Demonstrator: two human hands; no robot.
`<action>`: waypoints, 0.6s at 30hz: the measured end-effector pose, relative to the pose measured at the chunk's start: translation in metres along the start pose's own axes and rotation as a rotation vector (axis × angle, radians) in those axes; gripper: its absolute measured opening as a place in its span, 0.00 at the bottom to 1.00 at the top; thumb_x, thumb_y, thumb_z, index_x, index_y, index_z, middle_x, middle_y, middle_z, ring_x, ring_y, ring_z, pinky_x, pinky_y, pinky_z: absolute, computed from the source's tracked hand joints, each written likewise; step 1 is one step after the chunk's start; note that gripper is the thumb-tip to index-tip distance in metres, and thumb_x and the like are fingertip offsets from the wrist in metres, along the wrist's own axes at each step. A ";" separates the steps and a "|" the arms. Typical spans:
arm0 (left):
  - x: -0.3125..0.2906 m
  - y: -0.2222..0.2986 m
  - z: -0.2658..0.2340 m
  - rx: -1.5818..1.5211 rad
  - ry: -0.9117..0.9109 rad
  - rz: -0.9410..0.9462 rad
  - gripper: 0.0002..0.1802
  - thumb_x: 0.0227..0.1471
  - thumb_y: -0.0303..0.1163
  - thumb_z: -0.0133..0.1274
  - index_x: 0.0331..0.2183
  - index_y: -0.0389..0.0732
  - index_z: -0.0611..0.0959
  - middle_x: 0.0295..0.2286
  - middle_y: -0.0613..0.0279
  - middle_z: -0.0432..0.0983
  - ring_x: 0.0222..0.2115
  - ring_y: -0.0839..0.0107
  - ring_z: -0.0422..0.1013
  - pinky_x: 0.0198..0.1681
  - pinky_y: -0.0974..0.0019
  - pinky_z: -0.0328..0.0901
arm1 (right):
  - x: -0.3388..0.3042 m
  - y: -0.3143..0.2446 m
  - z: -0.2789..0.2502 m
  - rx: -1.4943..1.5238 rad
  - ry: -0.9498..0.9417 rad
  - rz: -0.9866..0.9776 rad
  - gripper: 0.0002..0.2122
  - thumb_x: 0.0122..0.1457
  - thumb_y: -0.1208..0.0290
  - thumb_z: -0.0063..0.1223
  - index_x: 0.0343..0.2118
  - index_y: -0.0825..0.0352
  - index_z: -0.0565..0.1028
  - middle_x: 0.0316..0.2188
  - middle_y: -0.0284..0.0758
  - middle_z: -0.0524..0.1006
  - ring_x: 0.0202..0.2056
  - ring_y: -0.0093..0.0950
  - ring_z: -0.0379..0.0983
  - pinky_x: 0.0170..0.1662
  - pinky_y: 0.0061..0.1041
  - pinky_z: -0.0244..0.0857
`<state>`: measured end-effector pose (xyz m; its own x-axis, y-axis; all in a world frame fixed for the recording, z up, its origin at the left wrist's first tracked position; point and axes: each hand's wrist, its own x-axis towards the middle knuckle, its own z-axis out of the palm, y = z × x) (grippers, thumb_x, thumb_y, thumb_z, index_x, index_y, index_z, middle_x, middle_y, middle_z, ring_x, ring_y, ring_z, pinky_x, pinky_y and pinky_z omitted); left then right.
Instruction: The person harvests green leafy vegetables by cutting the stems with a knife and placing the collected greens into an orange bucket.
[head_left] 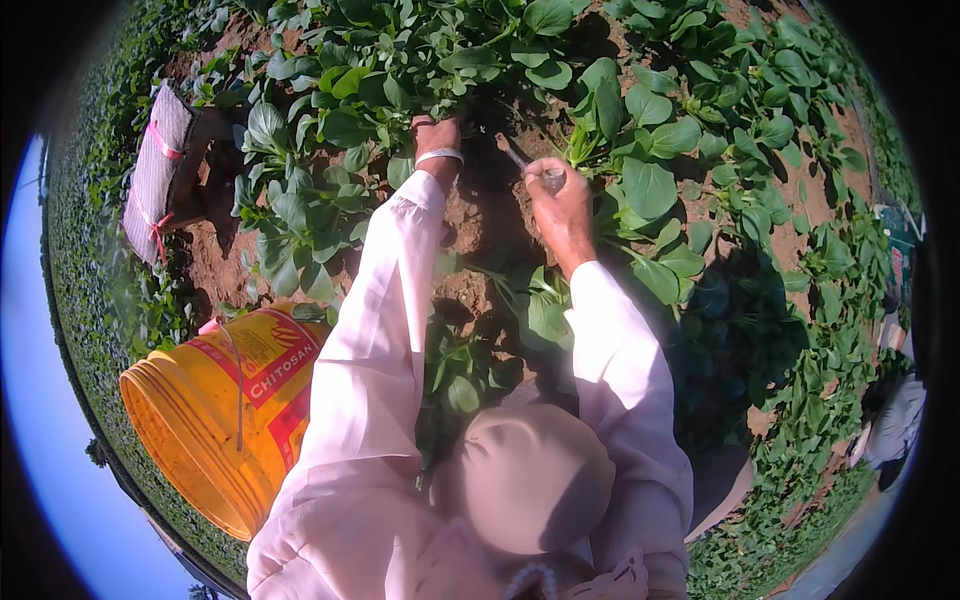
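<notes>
The right hand (562, 205) is closed around a thin knife (522, 162), its blade pointing toward the base of a leafy green plant (610, 110); the left hand (437, 135), just left of that plant, reaches in among the leaves, and whether it grips a stem I cannot tell; a yellow bucket (215, 410) lies tilted well behind the plant, near the left elbow. The risk, as I judge it: the blade sits close to the left fingers, so a slip in loose soil (480, 215) could nick them; a careless pull might also tear neighbouring leaves.
</notes>
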<state>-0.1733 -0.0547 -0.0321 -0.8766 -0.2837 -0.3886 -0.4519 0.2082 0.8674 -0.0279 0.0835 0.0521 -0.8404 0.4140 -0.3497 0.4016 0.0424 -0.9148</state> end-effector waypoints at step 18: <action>-0.052 -0.008 -0.045 0.270 -0.183 0.423 0.20 0.43 0.34 0.58 0.38 0.32 0.76 0.28 0.45 0.78 0.28 0.56 0.75 0.34 0.59 0.67 | -0.043 -0.002 0.022 -0.335 -0.039 -0.164 0.09 0.46 0.78 0.54 0.32 0.63 0.71 0.24 0.42 0.77 0.29 0.43 0.75 0.31 0.38 0.67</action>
<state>-0.1167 -0.0834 -0.0052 -0.9951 0.0397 -0.0911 -0.0583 0.5095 0.8585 -0.0013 0.0454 0.0646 -0.9138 0.3428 -0.2176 0.3522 0.4026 -0.8449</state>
